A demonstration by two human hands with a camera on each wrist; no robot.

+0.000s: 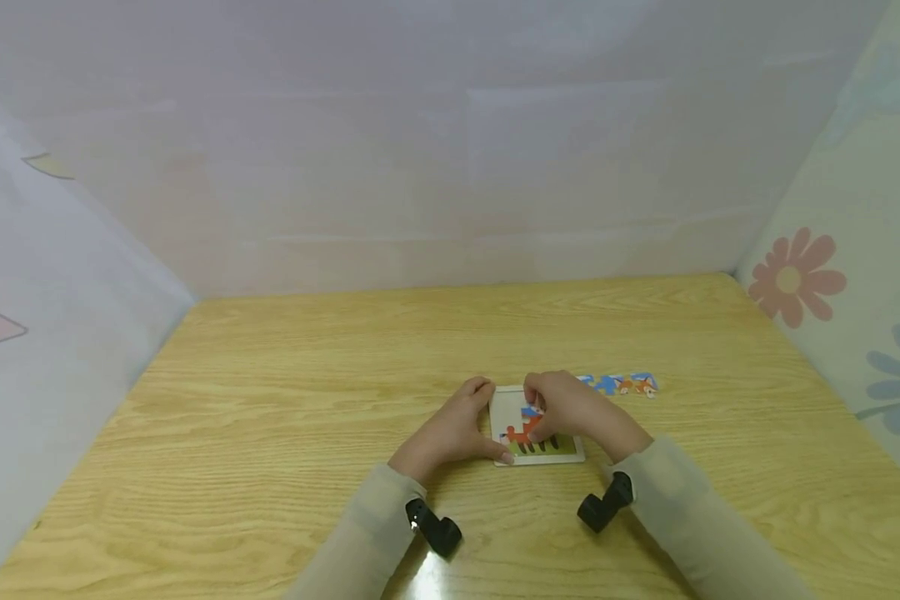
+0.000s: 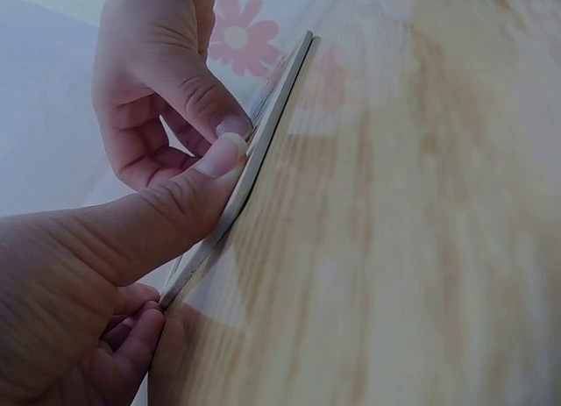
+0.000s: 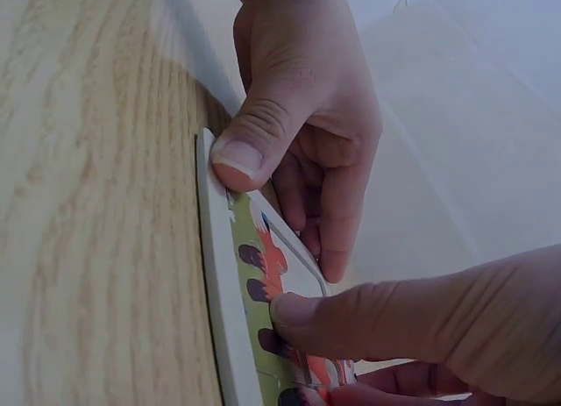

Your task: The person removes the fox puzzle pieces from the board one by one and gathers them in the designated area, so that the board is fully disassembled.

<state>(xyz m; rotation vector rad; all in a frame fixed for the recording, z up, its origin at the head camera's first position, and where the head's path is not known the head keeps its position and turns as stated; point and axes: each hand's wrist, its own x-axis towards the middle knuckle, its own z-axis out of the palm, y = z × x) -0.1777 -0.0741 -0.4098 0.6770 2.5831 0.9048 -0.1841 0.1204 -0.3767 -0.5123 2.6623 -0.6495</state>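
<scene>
A jigsaw puzzle board (image 1: 547, 459) with a pale rim lies on the table, showing an orange animal with dark legs on green ground. Its upper left part is bare. My left hand (image 1: 457, 429) holds the board's left side, the thumb on the near corner and the fingers at the far one. Over the board, my right hand (image 1: 570, 406) pinches a puzzle piece (image 1: 531, 412) with blue and orange on it, partly hidden by the fingers. In the right wrist view the right thumb (image 3: 302, 311) lies low over the picture (image 3: 254, 292).
Several loose puzzle pieces (image 1: 624, 385), blue with orange fox faces, lie in a row beyond my right hand. The wooden table (image 1: 285, 400) is bordered by pale cloth walls (image 1: 450, 183) at the back and sides. A black wrist camera (image 1: 435, 529) sits on the left sleeve, another (image 1: 605, 502) on the right.
</scene>
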